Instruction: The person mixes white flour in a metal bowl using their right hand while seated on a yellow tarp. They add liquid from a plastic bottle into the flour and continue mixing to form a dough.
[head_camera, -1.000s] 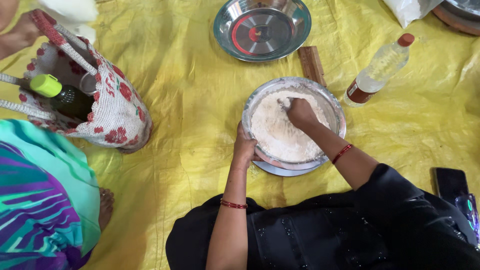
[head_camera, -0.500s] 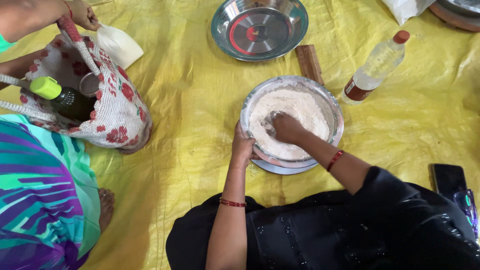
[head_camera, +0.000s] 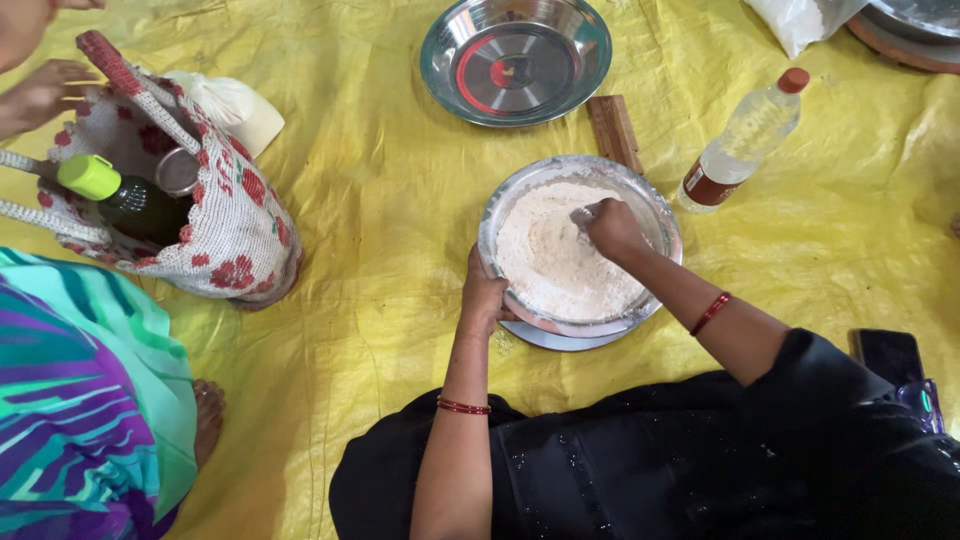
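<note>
Right hand (head_camera: 612, 228): fingertips buried in flour (head_camera: 560, 262), finger pose not readable. Left hand (head_camera: 484, 296): fingers wrap the bowl (head_camera: 660, 215) rim, tips hidden behind it. Plate (head_camera: 545, 340) under bowl mostly covered. Bag (head_camera: 225, 235) hides most of the green-capped bottle (head_camera: 125, 198). Phone (head_camera: 888, 355) partly under black sleeve. Top-right sack (head_camera: 800, 18) and tray (head_camera: 915, 25) cut by frame edge.

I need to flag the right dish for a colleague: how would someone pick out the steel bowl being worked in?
On the yellow tarp, look just ahead of the person in black. The flour-filled round steel bowl sits there, gripped at its near rim by the left hand, right hand in the flour. The other steel dish, farther away, is empty.
</note>
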